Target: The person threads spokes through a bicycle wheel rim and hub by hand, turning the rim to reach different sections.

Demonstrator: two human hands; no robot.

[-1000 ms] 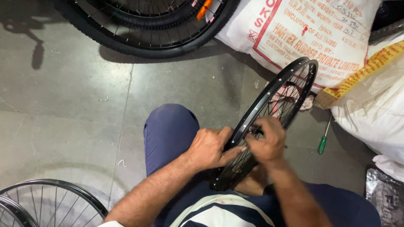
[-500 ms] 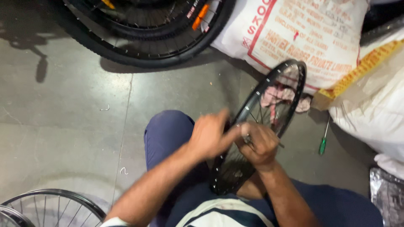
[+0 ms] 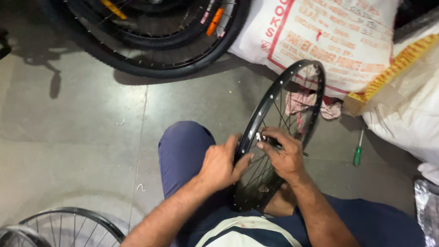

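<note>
Head view looks down on a seated person with a black bicycle rim (image 3: pixel 274 98) standing upright between the knees. Beyond the fingers, a large white printed sack (image 3: pixel 338 36) lies on the floor, bulging but shut, so its contents cannot be told; a pale sack with a yellow-striped edge (image 3: pixel 402 91) leans just beside it. A pink rag (image 3: pixel 302 103) lies on the floor behind the rim's spokes.

Both forearms reach forward from the lap. The left hand (image 3: pixel 222 164) wraps the near edge of the rim, fingers curled closed around it, thumb pointing toward the other hand. The right hand (image 3: pixel 286 153) sits inside the wheel among the spokes, fingers pinched closed on a small dark tool with a metal tip (image 3: pixel 261 137) held right against the rim.

Right of the fingers, well apart, a green-handled screwdriver (image 3: pixel 358 153) lies on the floor. Far ahead lie tyred wheels (image 3: pixel 151 64); near left, a bare spoked wheel (image 3: pixel 73 224).
</note>
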